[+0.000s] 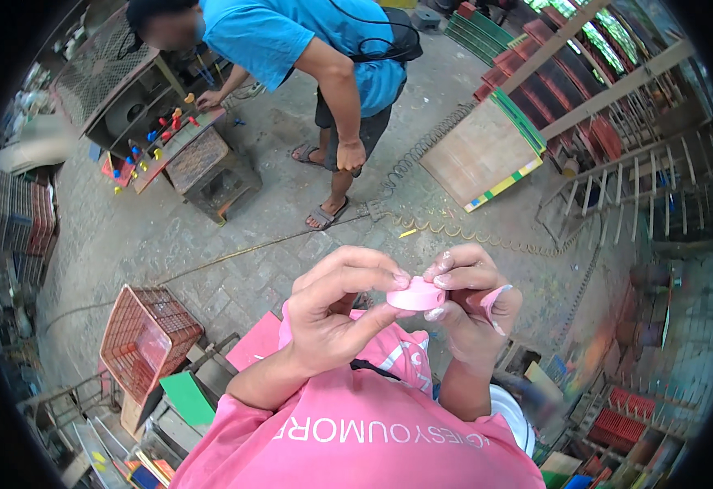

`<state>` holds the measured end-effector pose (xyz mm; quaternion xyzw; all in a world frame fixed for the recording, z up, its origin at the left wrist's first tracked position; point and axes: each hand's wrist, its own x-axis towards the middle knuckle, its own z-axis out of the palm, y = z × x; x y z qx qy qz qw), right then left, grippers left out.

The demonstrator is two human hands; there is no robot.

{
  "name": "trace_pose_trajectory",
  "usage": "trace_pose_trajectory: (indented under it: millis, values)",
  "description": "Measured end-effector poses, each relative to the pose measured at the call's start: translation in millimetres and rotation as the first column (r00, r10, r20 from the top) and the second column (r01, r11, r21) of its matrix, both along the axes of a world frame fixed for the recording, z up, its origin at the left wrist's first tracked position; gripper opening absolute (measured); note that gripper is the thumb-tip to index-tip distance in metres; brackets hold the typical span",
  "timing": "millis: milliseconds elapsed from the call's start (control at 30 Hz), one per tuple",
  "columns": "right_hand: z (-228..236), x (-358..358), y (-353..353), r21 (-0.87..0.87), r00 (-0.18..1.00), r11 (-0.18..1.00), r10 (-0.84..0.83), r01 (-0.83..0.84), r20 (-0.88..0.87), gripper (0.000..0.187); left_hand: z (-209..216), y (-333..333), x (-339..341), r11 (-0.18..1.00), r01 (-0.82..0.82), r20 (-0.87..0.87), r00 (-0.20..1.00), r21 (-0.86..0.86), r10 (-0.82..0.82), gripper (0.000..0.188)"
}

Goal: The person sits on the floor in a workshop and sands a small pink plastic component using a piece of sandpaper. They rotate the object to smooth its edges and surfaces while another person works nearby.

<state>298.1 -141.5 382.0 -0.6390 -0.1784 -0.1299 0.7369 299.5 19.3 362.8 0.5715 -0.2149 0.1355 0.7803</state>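
In front of my chest, a small pink rounded block with a dark hole near its right end is held up between both hands. My left hand pinches its left side between thumb and fingertips. At the other end, the fingers of my right hand grip it, with whitish smears on the fingertips. A thin curved pink-and-white piece is tucked in the right hand's curled fingers; its kind is unclear.
A person in a blue shirt bends over a low bench with small coloured pegs at far left. An orange plastic crate stands left of me. Coiled hoses cross the floor. Stacked boards and racks stand at right.
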Motion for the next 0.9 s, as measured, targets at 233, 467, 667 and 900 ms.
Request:
trace_pose_trajectory:
  millis: [233,467,667,900]
  values:
    - [0.6,3.4,-11.3,-0.022,0.996,0.996,0.091,-0.091,-0.013,0.029,-0.9,-10.4,-10.5,0.997,-0.082,-0.007,0.997,-0.002,0.082,0.023]
    - [2.7,12.0,-15.8,0.007,0.989,0.989,0.147,-0.147,0.000,0.030,1.7,-18.1,-10.2,0.992,-0.128,-0.014,0.992,-0.013,0.128,0.022]
    - [1.5,20.0,-17.5,0.011,0.988,0.988,0.152,-0.152,0.002,0.030,1.0,-20.6,-5.0,0.989,-0.150,0.003,0.989,-0.014,0.150,0.023]
    - [-0.1,32.7,-11.8,0.034,0.988,0.988,0.152,-0.151,-0.019,0.029,-1.7,-18.5,2.5,0.982,-0.189,0.012,0.982,0.031,0.189,0.028]
